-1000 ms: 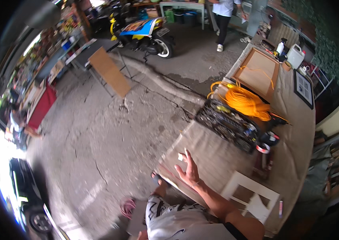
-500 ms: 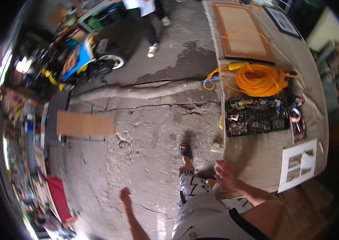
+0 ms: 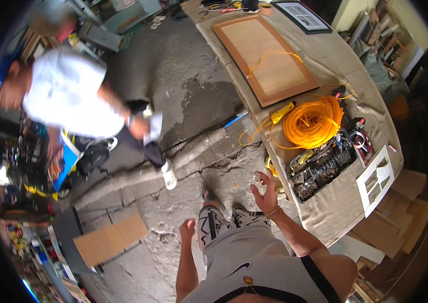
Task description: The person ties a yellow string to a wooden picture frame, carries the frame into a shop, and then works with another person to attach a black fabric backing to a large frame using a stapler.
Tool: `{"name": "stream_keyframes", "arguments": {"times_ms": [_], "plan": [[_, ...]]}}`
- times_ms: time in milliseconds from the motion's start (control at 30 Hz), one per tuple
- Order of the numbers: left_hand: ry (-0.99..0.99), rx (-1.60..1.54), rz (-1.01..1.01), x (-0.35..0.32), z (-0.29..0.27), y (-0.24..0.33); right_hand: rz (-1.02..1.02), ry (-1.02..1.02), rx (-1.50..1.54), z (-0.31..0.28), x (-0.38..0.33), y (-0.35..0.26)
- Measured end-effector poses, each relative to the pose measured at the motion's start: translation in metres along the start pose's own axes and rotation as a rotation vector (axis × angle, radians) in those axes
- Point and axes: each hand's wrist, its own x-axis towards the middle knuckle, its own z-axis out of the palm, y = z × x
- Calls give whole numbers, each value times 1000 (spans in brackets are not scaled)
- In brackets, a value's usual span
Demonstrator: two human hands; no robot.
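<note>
Cracked concrete floor (image 3: 183, 101) runs beside a cloth-covered table (image 3: 335, 202) bearing a compartmented parts tray (image 3: 320, 169) and a coiled orange cord (image 3: 312, 121). Right hand (image 3: 266, 194) hovers spread and empty just beside the tray's near corner. Left hand (image 3: 187, 230) hangs loosely curled, empty, over the floor.

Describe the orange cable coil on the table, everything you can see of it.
The orange cable coil is a thick, loosely wound ring of bright orange cord, plastic-sheathed by its look, lying flat on the cloth-covered table. A yellow block, probably a plug, sits at its left edge, and loose strands trail from there past the table edge. A thinner orange strand loops over the wooden panel beyond it. The dark parts tray lies against its near side. Neither hand touches it.
</note>
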Motion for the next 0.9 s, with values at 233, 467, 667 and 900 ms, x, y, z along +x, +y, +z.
{"name": "stream_keyframes", "arguments": {"times_ms": [233,467,667,900], "plan": [[-196,70,976,280,-8,291,98,454,-119,42,110,-1],[-569,363,1652,384,53,576,389,798,-53,67,192,-7],[-818,818,2037,449,123,661,425,923,-148,100,297,32],[-1160,864,2326,466,158,704,529,1231,407,139,392,88]]}}
